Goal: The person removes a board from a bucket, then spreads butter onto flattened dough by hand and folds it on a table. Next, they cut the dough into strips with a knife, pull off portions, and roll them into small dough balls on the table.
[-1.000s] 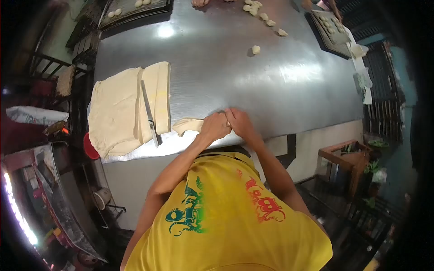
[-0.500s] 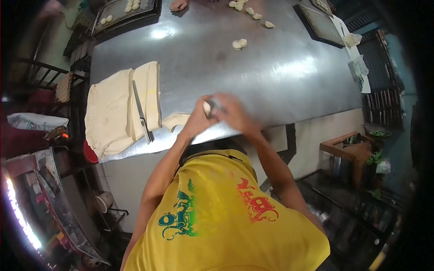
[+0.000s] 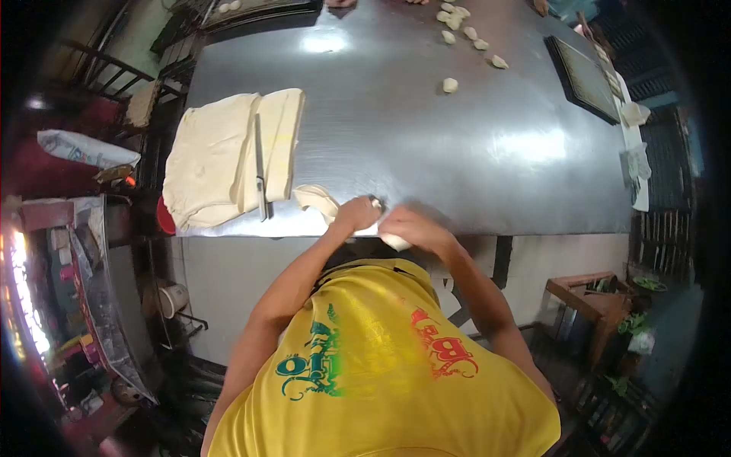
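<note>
My left hand (image 3: 358, 215) is closed around the end of a dough strip (image 3: 316, 199) near the table's front edge; the strip's loose part curls on the metal to its left. Just to the right, my right hand (image 3: 415, 228) grips a pale dough piece (image 3: 395, 241), which shows below the fingers at the edge. A large folded slab of dough (image 3: 209, 160) lies at the left of the table. On its right-hand folds rests a long knife (image 3: 260, 164), handle toward me.
Several small dough lumps (image 3: 480, 44) are scattered at the far side, with one lump (image 3: 450, 85) nearer. Dark baking trays stand at the back left (image 3: 263, 17) and right (image 3: 582, 80). Other people's hands (image 3: 340, 3) show at the far edge of the metal table (image 3: 381, 122).
The view has shifted. My hands, close together before, have parted, and the right one has come down to the table edge with a dough piece. One lump shows where two lay together.
</note>
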`<move>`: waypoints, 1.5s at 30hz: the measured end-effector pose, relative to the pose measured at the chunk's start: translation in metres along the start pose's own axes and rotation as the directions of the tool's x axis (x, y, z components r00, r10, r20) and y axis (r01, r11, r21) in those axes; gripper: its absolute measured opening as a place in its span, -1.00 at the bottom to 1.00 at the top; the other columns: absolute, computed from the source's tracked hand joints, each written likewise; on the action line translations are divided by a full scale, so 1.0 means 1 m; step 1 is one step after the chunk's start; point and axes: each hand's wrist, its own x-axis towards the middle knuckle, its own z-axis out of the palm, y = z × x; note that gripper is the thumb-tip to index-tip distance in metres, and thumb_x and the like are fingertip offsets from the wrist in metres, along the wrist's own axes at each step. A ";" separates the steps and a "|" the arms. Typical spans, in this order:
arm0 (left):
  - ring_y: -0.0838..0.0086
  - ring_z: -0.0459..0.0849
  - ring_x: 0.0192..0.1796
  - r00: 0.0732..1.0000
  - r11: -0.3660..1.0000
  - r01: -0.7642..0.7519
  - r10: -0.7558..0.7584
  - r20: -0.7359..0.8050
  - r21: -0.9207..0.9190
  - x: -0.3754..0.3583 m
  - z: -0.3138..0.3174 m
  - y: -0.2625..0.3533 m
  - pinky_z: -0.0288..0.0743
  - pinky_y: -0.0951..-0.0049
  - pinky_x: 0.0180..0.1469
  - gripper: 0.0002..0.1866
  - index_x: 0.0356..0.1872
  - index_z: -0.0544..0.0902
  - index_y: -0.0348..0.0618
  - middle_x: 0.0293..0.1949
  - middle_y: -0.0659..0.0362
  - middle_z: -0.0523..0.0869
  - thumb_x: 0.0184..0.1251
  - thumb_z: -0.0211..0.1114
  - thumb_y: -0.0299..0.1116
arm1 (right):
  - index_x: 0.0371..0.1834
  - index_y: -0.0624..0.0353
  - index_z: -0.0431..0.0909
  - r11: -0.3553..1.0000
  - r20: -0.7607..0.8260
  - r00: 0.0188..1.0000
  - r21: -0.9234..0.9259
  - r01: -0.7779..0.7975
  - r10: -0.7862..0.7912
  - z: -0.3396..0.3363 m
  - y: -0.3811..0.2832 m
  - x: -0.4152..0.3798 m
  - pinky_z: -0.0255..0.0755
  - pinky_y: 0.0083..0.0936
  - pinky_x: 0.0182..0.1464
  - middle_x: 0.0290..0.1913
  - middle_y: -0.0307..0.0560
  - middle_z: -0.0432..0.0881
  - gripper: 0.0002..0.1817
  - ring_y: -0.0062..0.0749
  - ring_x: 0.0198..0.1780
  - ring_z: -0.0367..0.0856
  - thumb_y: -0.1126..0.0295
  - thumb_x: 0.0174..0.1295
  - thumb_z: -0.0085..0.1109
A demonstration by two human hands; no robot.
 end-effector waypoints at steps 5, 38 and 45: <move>-0.10 0.68 0.17 0.957 0.707 0.155 -0.281 -0.072 -0.690 -0.043 -0.093 0.042 0.53 0.12 0.30 -0.29 0.29 0.53 -0.38 0.06 -0.31 0.69 0.32 0.40 0.01 | 0.23 0.34 0.56 0.872 -0.561 0.675 -0.390 0.296 -0.480 -0.022 -0.044 -0.003 0.43 -0.33 0.30 0.16 0.13 0.67 -0.57 -0.19 0.18 0.62 0.34 0.36 0.29; -0.05 0.77 -0.08 0.980 0.971 0.082 -0.119 -0.157 -0.223 -0.030 -0.063 0.030 0.61 0.02 0.06 -0.68 -0.21 0.76 -0.20 -0.22 -0.20 0.79 0.17 0.30 -0.18 | -0.12 0.36 0.63 0.965 -0.566 0.783 -0.189 0.183 -0.259 0.027 0.043 0.088 0.55 -0.18 0.11 -0.06 0.27 0.73 -0.64 0.07 -0.07 0.70 0.20 0.49 0.08; -0.07 0.79 -0.19 0.969 0.936 0.194 -0.229 -0.089 -0.292 0.010 -0.022 0.028 0.65 0.02 -0.06 -0.67 -0.37 0.77 -0.23 -0.33 -0.17 0.79 0.13 0.25 -0.14 | -0.60 0.27 0.61 0.864 -0.126 0.992 -0.503 -0.039 -0.028 -0.016 0.015 0.053 0.52 -0.09 -0.14 -0.55 0.12 0.65 -0.52 0.14 -0.45 0.63 0.16 0.42 0.09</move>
